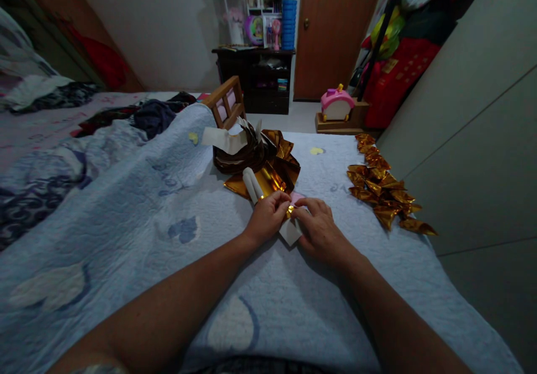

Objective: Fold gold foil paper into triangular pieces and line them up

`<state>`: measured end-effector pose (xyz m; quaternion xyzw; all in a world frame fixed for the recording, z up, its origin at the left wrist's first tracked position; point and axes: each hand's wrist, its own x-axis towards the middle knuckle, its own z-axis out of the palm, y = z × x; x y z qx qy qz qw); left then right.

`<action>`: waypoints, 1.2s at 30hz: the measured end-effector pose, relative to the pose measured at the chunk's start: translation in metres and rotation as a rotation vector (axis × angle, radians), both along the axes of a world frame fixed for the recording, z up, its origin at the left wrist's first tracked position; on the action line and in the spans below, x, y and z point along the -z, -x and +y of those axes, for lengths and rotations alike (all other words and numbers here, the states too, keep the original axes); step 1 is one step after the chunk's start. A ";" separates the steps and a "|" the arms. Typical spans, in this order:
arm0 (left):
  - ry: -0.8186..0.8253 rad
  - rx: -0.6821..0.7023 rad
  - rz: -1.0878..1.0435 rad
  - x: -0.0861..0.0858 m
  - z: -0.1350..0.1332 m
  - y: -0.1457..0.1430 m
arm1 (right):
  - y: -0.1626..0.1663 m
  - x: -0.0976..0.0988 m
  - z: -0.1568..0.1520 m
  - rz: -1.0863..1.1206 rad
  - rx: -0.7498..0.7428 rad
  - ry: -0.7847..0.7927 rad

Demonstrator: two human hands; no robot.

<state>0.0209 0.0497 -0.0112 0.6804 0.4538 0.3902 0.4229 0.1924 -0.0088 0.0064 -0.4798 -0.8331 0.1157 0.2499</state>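
Observation:
Between my two hands, near the middle of the bed, is a sheet of gold foil paper, its pale underside showing at the lower corner. My left hand pinches it from one side with thumb and fingers. From the other side, the bent fingers of my right hand grip it too. A rolled pale end sticks out beyond my left hand; whether it belongs to the same sheet is unclear. Just past my hands lie shiny gold sheets beside a thick, curled stack of paper.
Several folded gold foil pieces lie in a row along the bed's right edge. The pale blue quilt under my hands is rumpled at left, near dark clothes. A white cabinet borders the right side; a pink toy stands beyond the bed.

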 end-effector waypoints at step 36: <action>-0.191 0.010 0.321 0.001 -0.005 -0.003 | 0.000 -0.003 0.001 -0.004 -0.191 0.136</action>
